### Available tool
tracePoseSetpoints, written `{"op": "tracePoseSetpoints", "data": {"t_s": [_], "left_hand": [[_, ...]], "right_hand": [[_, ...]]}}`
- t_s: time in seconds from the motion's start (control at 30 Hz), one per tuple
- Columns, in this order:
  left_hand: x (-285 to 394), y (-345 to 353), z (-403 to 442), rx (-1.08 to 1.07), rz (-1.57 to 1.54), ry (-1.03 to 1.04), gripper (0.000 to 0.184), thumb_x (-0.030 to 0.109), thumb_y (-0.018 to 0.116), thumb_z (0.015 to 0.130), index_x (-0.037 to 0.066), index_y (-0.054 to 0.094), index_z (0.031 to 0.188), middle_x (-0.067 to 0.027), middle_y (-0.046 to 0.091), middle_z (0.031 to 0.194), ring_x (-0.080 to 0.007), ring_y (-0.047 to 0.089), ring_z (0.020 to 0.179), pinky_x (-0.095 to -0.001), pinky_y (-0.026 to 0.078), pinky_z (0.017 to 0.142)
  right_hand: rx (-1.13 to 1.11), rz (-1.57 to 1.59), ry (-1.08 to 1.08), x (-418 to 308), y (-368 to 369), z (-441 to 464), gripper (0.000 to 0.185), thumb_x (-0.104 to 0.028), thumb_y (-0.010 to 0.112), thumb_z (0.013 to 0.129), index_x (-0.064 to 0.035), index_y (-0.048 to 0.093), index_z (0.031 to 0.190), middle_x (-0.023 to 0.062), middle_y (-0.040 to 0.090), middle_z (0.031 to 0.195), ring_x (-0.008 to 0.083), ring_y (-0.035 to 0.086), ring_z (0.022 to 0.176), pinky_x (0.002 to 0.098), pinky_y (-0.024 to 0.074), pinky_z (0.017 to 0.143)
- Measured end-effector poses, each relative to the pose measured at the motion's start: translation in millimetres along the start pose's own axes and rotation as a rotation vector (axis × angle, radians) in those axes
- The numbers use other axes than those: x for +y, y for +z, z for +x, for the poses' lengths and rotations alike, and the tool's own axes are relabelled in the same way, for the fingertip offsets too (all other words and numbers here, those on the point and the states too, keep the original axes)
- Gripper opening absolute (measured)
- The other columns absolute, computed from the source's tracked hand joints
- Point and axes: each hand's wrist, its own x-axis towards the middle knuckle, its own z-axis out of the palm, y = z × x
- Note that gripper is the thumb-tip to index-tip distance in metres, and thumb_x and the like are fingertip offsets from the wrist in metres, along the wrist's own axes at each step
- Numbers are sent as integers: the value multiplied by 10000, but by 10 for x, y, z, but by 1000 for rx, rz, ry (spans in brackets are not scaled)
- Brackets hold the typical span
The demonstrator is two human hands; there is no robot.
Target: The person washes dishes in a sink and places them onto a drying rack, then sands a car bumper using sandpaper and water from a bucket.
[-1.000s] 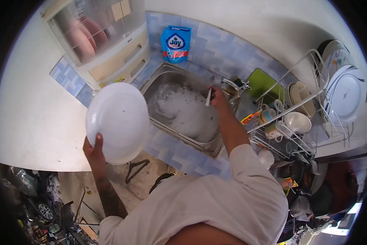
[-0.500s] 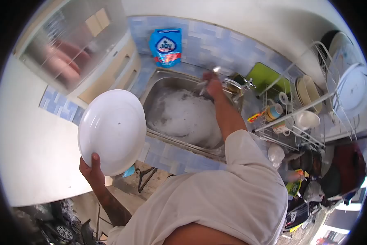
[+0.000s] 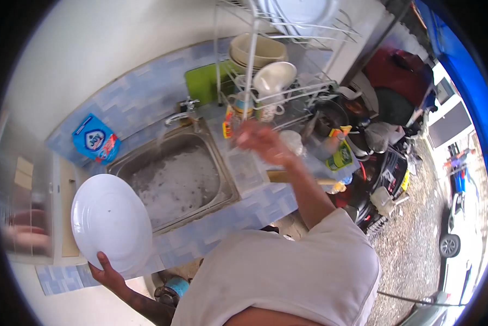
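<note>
My left hand [image 3: 109, 275] is closed on the lower edge of a large white oval plate [image 3: 111, 224], with the thumb over its face. The plate is tilted up beside the left end of the steel sink [image 3: 226, 190]. Foamy water [image 3: 173, 182] fills the sink's bottom, and a stream runs into it from the faucet [image 3: 180, 115]. My right hand [image 3: 263, 144] is raised past the sink's right side, in front of the dish rack. Motion smears its fingers, so what they hold, if anything, is unclear.
A white wire dish rack [image 3: 247, 76] holds bowls, cups and plates. A green board [image 3: 203, 84] leans on the tiled wall. A blue Joy pouch [image 3: 95, 139] stands at the sink's back left corner. Pots and bags crowd the right, near a yellow-green packet [image 3: 340, 156].
My right hand has left the faucet and moved right, toward the rack. Water now streams from the spout. My view has turned right; my left hand still holds the plate.
</note>
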Motion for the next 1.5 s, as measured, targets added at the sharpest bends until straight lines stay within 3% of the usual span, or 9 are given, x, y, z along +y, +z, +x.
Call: {"op": "tracePoseSetpoints", "data": {"t_s": [0.1,0.13,0.3,0.5,0.77,0.93,1.17,1.23,1.5], "left_hand": [[-6,110,59,-5,131,28,530,365,580,916,-38,516,1253,-177,589,1181,-254,568,1039,-358,436,916],[10,165,66,-15,120,28,530,365,580,916,-38,516,1253,-177,589,1181,-254,568,1039,-358,436,916],[305,590,-11,-27,45,72,524,354,577,922,-23,501,1277,-163,587,1194,-245,567,1046,-338,434,918],[591,979,-268,-48,-48,101,518,330,572,931,-32,481,1291,-160,572,1222,-241,554,1070,-334,419,940],[751,1062,-710,6,-18,73,546,339,573,928,-34,456,1309,-175,552,1246,-262,542,1098,-355,401,972],[894,1096,-792,71,52,47,557,382,573,920,-34,487,1279,-177,565,1219,-275,542,1091,-371,407,959],[1125,1101,-714,160,106,89,562,409,579,909,-26,512,1258,-171,576,1194,-268,551,1069,-367,416,946],[1193,1128,-692,158,117,56,540,388,586,912,-25,517,1252,-164,580,1189,-254,556,1054,-359,424,934],[1041,1506,-758,236,-217,-13,477,306,612,910,-45,534,1224,-149,582,1187,-219,553,1047,-336,436,921]], "right_hand": [[360,-386,-414,-994,-845,-390,128,-157,553,924,-50,615,960,13,576,769,108,553,696,274,471,643],[730,-659,-445,-1266,-1005,-425,190,-217,541,938,-40,606,920,-10,533,652,88,528,623,260,452,602],[1141,-1019,-359,-1927,-2066,-319,296,-320,568,920,-25,572,903,58,626,693,114,590,607,287,440,524],[1228,-1692,-360,-1838,-2678,215,177,-191,574,848,-25,571,910,124,671,684,320,663,742,407,495,660],[1121,-1300,-555,-1928,-2778,354,179,-121,606,810,-43,570,967,135,687,740,295,671,636,368,514,586],[1098,-1464,-94,-1442,-3228,444,555,-327,701,775,-67,480,1213,108,704,830,291,667,856,411,495,799],[467,-1754,63,-2239,-3277,664,384,-307,735,729,-4,632,941,123,673,763,304,658,762,385,511,711],[-258,-2302,420,-2186,-3455,852,312,-220,702,706,-13,657,936,180,664,815,338,650,814,402,517,722],[-606,-2346,904,-2161,-3459,1438,238,-343,743,626,-122,696,702,71,694,799,245,648,738,422,491,605]]}}
